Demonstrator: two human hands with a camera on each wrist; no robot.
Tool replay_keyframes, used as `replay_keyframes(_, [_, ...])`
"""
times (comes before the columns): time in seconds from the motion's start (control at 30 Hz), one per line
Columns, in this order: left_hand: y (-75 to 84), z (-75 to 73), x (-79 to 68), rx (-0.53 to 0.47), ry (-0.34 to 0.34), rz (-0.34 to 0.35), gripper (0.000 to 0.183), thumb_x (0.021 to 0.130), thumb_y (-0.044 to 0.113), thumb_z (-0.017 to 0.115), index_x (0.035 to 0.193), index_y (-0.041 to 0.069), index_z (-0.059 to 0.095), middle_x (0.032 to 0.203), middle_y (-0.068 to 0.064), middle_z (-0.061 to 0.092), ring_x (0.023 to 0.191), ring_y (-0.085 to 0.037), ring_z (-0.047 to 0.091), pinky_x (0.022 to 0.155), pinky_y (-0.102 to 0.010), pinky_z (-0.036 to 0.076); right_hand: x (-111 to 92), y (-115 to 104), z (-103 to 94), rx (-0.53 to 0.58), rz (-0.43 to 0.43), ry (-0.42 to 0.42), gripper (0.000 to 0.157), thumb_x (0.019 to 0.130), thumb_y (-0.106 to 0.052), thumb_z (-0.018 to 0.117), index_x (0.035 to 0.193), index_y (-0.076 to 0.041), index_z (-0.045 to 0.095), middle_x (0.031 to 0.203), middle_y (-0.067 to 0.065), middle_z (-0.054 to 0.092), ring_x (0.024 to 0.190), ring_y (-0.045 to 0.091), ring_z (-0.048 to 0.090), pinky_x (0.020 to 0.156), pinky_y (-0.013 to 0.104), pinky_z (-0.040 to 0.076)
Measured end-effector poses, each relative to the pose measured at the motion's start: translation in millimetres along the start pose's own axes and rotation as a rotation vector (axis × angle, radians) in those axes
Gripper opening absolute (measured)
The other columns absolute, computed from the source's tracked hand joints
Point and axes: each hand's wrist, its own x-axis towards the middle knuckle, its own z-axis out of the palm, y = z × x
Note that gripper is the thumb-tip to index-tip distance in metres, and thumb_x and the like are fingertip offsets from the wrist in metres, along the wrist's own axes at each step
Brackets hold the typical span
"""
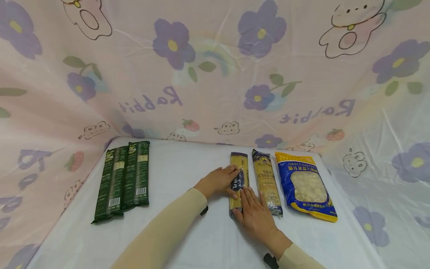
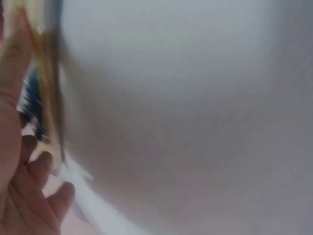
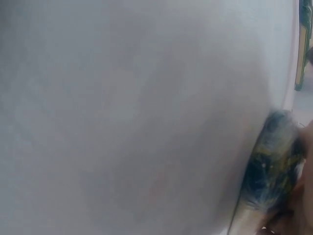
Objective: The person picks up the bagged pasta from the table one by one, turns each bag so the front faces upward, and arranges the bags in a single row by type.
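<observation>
A clear pack of spaghetti (image 1: 244, 168) with dark blue ends lies lengthwise on the white-covered table. My left hand (image 1: 217, 182) rests across its middle from the left, fingers over the label. Along its side in the left wrist view runs the thumb (image 2: 13, 58), with the other fingers loosely bent below. My right hand (image 1: 256, 216) lies on the lower part, fingers extended over the right edge and thumb near the bottom end. The pack's crinkled blue end (image 3: 274, 161) shows in the right wrist view. Just right of it lies a second pasta pack (image 1: 267, 179).
Farther right is a blue and yellow bag of orecchiette (image 1: 309, 186). Two dark green packs, one (image 1: 111, 183) slightly under or against the other (image 1: 137, 175), lie at the table's left. A flower-print curtain (image 1: 208, 89) hangs behind and on both sides of the table (image 1: 181, 168).
</observation>
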Motion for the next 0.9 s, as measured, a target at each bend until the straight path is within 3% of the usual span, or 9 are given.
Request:
replay_keyframes(0.17, [1.8, -1.7, -16.4, 0.022, 0.009, -0.006, 0.085, 0.089, 0.069, 0.049, 0.155, 0.019, 0.027, 0.162, -0.002, 0.024, 0.150, -0.020, 0.023, 0.118, -0.044, 0.027, 2, 1, -1.7, 0.002, 0.000, -0.005, 0.070, 0.098, -0.051, 0.047, 0.147, -0.002, 0.040, 0.153, 0.018, 0.038, 0.144, 0.033, 0.033, 0.116, 0.060, 0.021])
replay_keyframes(0.3, [-11.1, -8.4, -46.5, -0.021, 0.048, -0.021, 0.068, 0.096, 0.056, 0.049, 0.151, 0.017, 0.038, 0.157, -0.003, 0.035, 0.148, -0.021, 0.027, 0.119, -0.042, 0.026, 4, 5, -4.5, 0.017, 0.011, -0.008, 0.069, 0.098, -0.050, 0.050, 0.146, -0.001, 0.041, 0.152, 0.018, 0.040, 0.143, 0.033, 0.035, 0.116, 0.060, 0.020])
replay_keyframes(0.43, [-53.6, -18.0, -92.5, -0.086, 0.120, -0.095, 0.054, 0.101, 0.043, 0.049, 0.145, 0.013, 0.046, 0.151, -0.008, 0.044, 0.145, -0.026, 0.034, 0.118, -0.042, 0.026, 4, 10, -5.6, 0.037, 0.012, 0.000, 0.069, 0.097, -0.050, 0.053, 0.145, -0.001, 0.043, 0.151, 0.018, 0.042, 0.142, 0.034, 0.037, 0.116, 0.060, 0.021])
replay_keyframes(0.6, [-128.0, -20.6, -155.6, -0.079, 0.199, -0.251, 0.042, 0.103, 0.024, 0.048, 0.140, 0.006, 0.051, 0.144, -0.016, 0.051, 0.137, -0.036, 0.043, 0.112, -0.051, 0.034, 5, 13, -8.2, 0.072, 0.012, 0.021, 0.070, 0.096, -0.051, 0.053, 0.144, -0.001, 0.044, 0.151, 0.018, 0.042, 0.142, 0.034, 0.037, 0.116, 0.060, 0.020])
replay_keyframes(0.77, [-188.9, -4.6, -208.6, -0.051, 0.154, -0.387, 0.045, 0.104, 0.022, 0.045, 0.145, 0.003, 0.044, 0.146, -0.023, 0.045, 0.134, -0.045, 0.042, 0.107, -0.059, 0.037, 13, 10, -10.6, 0.073, 0.020, 0.057, 0.072, 0.096, -0.052, 0.052, 0.146, -0.001, 0.042, 0.151, 0.019, 0.041, 0.141, 0.036, 0.038, 0.115, 0.063, 0.020])
replay_keyframes(0.9, [-213.9, 9.2, -232.0, -0.067, 0.114, -0.453, 0.060, 0.104, 0.036, 0.044, 0.151, 0.002, 0.030, 0.154, -0.028, 0.030, 0.139, -0.048, 0.031, 0.108, -0.065, 0.029, 19, 8, -9.6, 0.059, 0.021, 0.035, 0.073, 0.097, -0.055, 0.050, 0.147, -0.002, 0.040, 0.153, 0.018, 0.039, 0.143, 0.034, 0.036, 0.115, 0.063, 0.019])
